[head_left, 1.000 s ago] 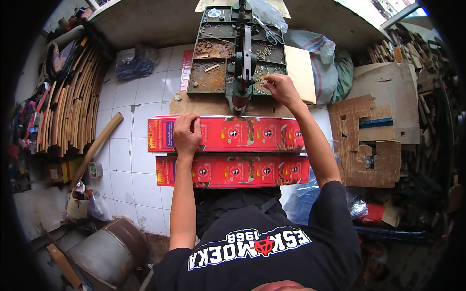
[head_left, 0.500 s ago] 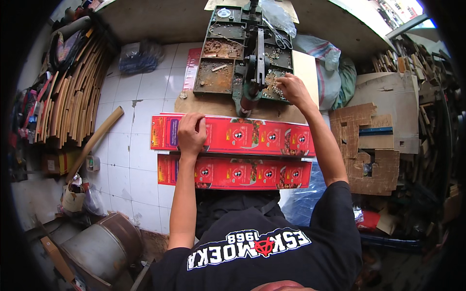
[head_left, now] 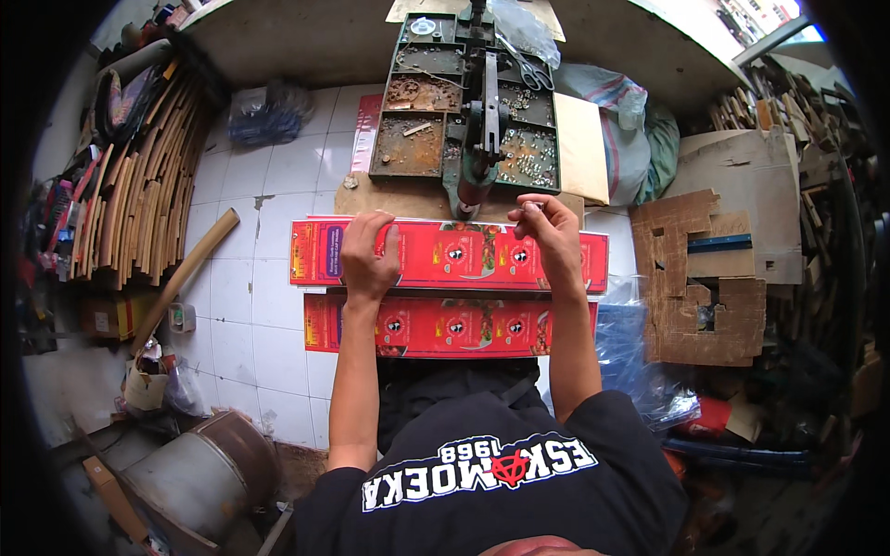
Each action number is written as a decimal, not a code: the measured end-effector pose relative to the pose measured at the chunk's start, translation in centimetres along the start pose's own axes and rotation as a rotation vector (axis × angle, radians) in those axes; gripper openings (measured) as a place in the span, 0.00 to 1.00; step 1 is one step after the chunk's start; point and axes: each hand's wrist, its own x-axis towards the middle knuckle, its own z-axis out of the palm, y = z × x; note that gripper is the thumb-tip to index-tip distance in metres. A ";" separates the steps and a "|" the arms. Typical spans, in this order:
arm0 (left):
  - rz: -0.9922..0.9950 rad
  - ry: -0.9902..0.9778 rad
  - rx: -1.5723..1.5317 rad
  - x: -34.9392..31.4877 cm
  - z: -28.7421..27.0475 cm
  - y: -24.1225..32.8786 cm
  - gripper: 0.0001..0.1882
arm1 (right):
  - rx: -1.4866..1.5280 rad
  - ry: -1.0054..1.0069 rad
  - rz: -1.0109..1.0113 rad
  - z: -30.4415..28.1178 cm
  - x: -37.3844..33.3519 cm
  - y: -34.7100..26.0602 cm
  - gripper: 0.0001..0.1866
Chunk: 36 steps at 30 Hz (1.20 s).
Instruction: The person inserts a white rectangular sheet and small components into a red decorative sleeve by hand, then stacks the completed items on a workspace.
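White tiled floor (head_left: 278,185), two red flattened cartons (head_left: 445,255) at its middle, wooden stick (head_left: 185,269) at left, cardboard sheet (head_left: 399,199) under a green compartment tray (head_left: 436,130)

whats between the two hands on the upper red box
Only bare red box top: the head view shows printed red card between the left hand and the right hand, with nothing lying on that stretch.

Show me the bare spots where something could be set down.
Bare white tile floor lies between the bamboo strip stack and the red flat cartons, and below the wooden stick. Crowded: the metal parts tray, and cardboard scraps to the right.
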 end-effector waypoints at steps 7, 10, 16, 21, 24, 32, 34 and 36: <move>0.110 -0.187 -0.419 -1.4 -0.2 11.4 0.13 | 0.372 -0.004 0.176 5.5 -9.4 0.5 0.11; 0.158 -0.183 -0.414 -2.9 -0.3 10.7 0.12 | 0.402 -0.035 0.240 5.1 -10.7 1.0 0.11; 0.276 -0.248 -0.285 -4.6 -1.0 9.3 0.09 | 0.366 -0.252 0.322 2.8 -11.8 1.4 0.14; 0.411 -0.322 -0.188 -4.5 -1.4 8.8 0.08 | 0.057 -0.228 0.260 1.4 -11.6 1.0 0.16; 0.456 -0.350 -0.177 -4.0 -1.0 8.3 0.09 | -0.118 -0.237 0.167 1.0 -11.0 0.7 0.13; 0.478 -0.374 -0.128 -2.8 -0.1 8.2 0.10 | -0.548 -0.271 -0.178 1.0 -9.5 -1.3 0.08; 0.508 -0.385 -0.100 -2.5 0.0 8.3 0.11 | -0.715 -0.277 -0.248 1.0 -9.1 -2.0 0.07; 0.536 -0.409 -0.073 -2.4 0.0 8.3 0.11 | -0.773 -0.325 -0.227 1.0 -8.7 -2.4 0.06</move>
